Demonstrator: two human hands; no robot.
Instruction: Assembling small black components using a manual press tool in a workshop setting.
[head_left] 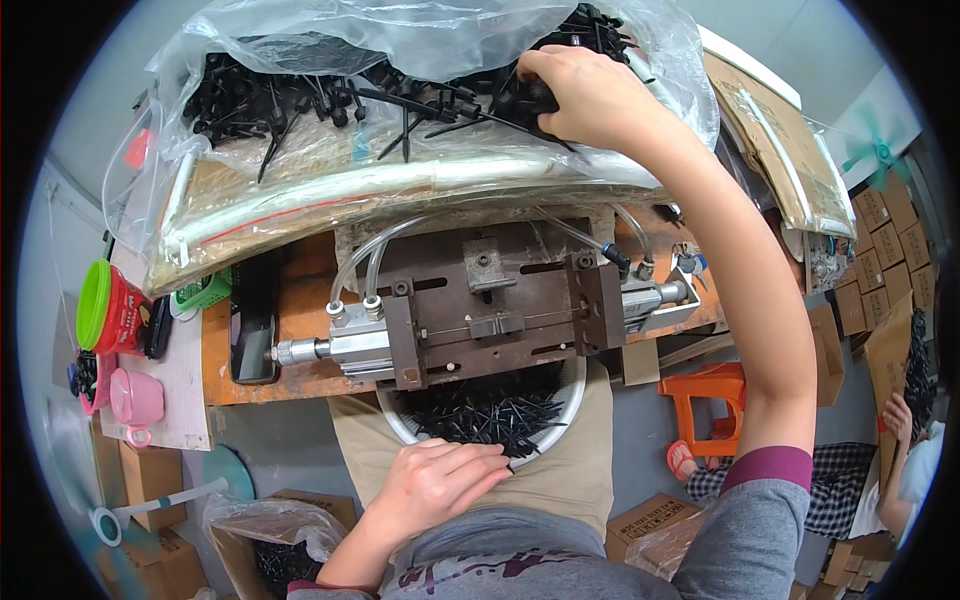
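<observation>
Up by the clear bag (430, 40), the right hand (590, 95) curled around some black plastic parts (465, 96) in the pile, but I could not tell if it gripped one. The left hand (430, 488) lay at the edge of a white bowl (573, 418), its grip hidden too. The bowl sat over the lap, maybe to keep its black sticks (490, 415) close. Between bag and bowl stood a brown machine (450, 355), perhaps for easy reach.
</observation>
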